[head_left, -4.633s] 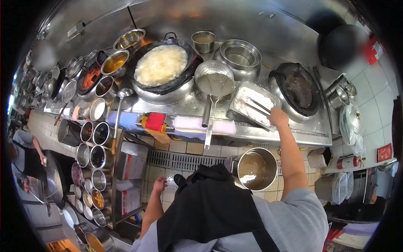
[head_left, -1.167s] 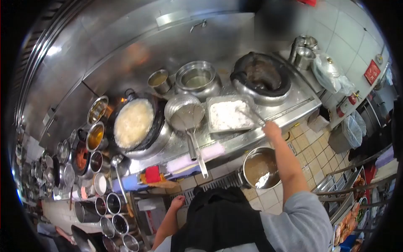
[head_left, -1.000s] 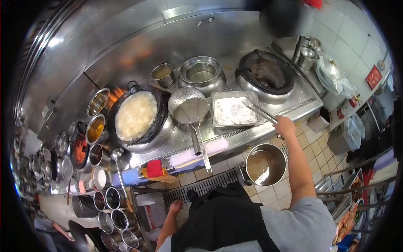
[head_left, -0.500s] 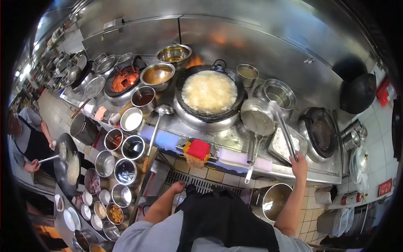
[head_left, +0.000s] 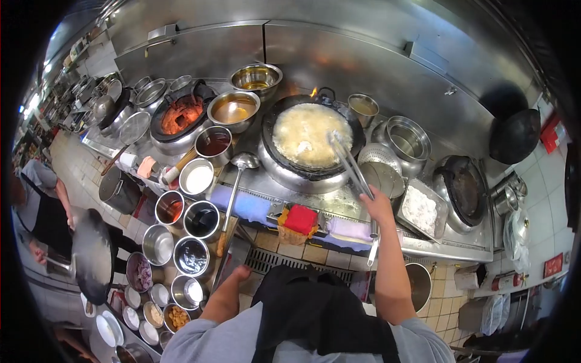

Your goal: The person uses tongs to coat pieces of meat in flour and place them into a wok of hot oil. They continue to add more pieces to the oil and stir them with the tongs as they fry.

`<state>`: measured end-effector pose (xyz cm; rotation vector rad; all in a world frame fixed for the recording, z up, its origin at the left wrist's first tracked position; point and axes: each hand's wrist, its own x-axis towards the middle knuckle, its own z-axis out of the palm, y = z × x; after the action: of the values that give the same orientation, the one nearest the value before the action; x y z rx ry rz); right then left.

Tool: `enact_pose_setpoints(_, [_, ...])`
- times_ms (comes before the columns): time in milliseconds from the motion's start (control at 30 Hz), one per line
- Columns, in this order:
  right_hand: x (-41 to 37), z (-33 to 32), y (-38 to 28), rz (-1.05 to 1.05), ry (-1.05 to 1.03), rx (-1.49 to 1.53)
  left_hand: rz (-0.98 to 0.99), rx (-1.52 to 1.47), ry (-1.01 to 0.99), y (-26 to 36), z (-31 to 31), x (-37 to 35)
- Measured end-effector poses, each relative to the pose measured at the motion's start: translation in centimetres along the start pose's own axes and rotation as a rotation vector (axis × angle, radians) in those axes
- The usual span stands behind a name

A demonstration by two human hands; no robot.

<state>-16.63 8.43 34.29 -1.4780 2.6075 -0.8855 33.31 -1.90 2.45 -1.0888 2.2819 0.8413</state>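
Note:
My right hand (head_left: 377,206) grips metal tongs (head_left: 353,166), which reach over the near right rim of the large wok (head_left: 270,145). Their tips are at the pale, foaming oil (head_left: 305,130), beside a small whitish lump. Below the front edge of the stove, my left hand (head_left: 242,273) hangs near my apron, its fingers too hidden to make out. Right of the wok, a perforated strainer (head_left: 380,158) rests on a pot. A tray of white powder (head_left: 422,209) lies to the right of my forearm.
A ladle (head_left: 244,160) lies left of the wok. Several steel pots of sauces and ingredients, including a dark sauce pot (head_left: 201,218), line my left side. A co-worker (head_left: 45,206) there holds another wok (head_left: 92,257). Flame (head_left: 313,92) shows behind the large wok.
My right hand has swung the tongs from above the powder tray leftward and forward into the wok. My left hand has shifted slightly left. The co-worker's wok has tilted.

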Motion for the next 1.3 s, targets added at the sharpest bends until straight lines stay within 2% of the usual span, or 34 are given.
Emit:
enact_pose_setpoints(67, [-0.7, -1.7, 1.8, 0.279, -0.067, 0.298, -0.222, -0.416, 0.006, 1.8, -1.3, -2.4])
enact_pose_setpoints(133, [-2.7, -5.5, 2.4, 0.315, -0.033, 0.394, -0.190, -0.378, 0.035, 2.1, -0.2, -2.1])
enact_pose_setpoints(167, [-3.7, -6.9, 3.6, 0.321, -0.004, 0.347, -0.159, -0.345, 0.075, 2.2, 0.5, -1.6])
enact_pose_setpoints(233, [-6.2, -10.7, 6.3, 0.408, 0.076, 0.191, 0.335, 0.049, 0.109, -0.1, 3.5, 0.6])
enact_pose_setpoints(300, [-8.8, -13.9, 11.4, 0.447, 0.157, 0.072, -0.128, -0.750, -0.031, 3.5, 2.7, -0.8])
enact_pose_setpoints(333, [-10.1, -16.9, 10.8, 0.491, 0.217, -0.012, -0.097, -0.703, -0.080, 4.7, 2.5, -1.4])
enact_pose_setpoints(367, [-11.1, -18.5, 12.9, 0.492, 0.263, -0.186, -0.081, -0.724, -0.096, 5.6, 2.2, -1.8])
enact_pose_setpoints(400, [-12.0, -20.3, 14.4, 0.562, 0.256, -0.225, -0.074, -0.758, -0.099, 6.5, 1.9, -2.0])
enact_pose_setpoints(467, [-12.6, -24.5, 12.9, 0.707, 0.127, -0.411, -0.117, -0.783, -0.107, 8.5, 1.4, -2.3])
enact_pose_setpoints(500, [-12.7, -25.3, 13.6, 0.703, 0.128, -0.406, -0.174, -0.826, -0.106, 9.4, 1.1, -2.2])
enact_pose_setpoints(567, [-12.9, -26.5, 15.4, 0.657, -0.104, -0.634, -0.150, -0.765, -0.087, 10.8, 0.1, -1.6])
enact_pose_setpoints(600, [-12.4, -26.5, 16.1, 0.651, -0.108, -0.630, -0.122, -0.701, -0.079, 11.5, -0.1, -1.3])
enact_pose_setpoints(633, [-11.9, -26.4, 17.0, 0.591, -0.212, -0.679, -0.130, -0.700, -0.076, 12.0, -0.2, -0.8])
enact_pose_setpoints(700, [-10.5, -26.4, 16.9, 0.533, -0.375, -0.735, -0.185, -0.813, -0.074, 13.1, -0.4, 0.4])
enact_pose_setpoints(800, [-8.3, -22.7, 19.2, 0.523, -0.458, -0.764, -0.118, -0.788, -0.026, 14.8, -1.1, 1.1])
enact_pose_setpoints(833, [-8.3, -20.5, 22.4, 0.430, -0.334, -0.709, -0.117, -0.796, -0.012, 15.3, -0.9, 1.6])
enact_pose_setpoints(900, [-8.2, -20.9, 21.9, 0.506, -0.369, -0.718, -0.084, -0.707, 0.001, 15.7, -0.5, 2.2])
enact_pose_setpoints(1000, [-9.3, -25.0, 18.8, 0.462, -0.284, -0.614, -0.077, -0.795, 0.067, 17.3, -0.2, 1.1])
enact_pose_setpoints(1067, [-9.3, -27.4, 16.8, 0.530, -0.213, -0.591, -0.111, -0.846, 0.047, 17.9, 0.1, -0.6])
enact_pose_setpoints(1133, [-8.8, -29.0, 15.6, 0.439, -0.109, -0.509, -0.153, -0.916, 0.059, 16.2, 2.0, -0.3])
enact_pose_setpoints(1200, [-7.7, -28.3, 16.3, 0.231, 0.042, -0.434, -0.107, -0.613, -0.014, 11.3, 7.2, 1.0])
enact_pose_setpoints(1233, [-6.5, -27.8, 14.8, 0.234, 0.010, -0.338, -0.285, -0.630, -0.060, 12.5, 5.9, -1.5])
enact_pose_setpoints(1267, [-5.3, -27.3, 13.2, 0.244, -0.023, -0.252, -0.325, -0.689, -0.010, 12.3, 5.7, -3.5])
enact_pose_setpoints(1300, [-4.1, -26.0, 10.9, 0.230, -0.048, -0.237, -0.336, -0.613, 0.023, 12.3, 5.7, -4.7])
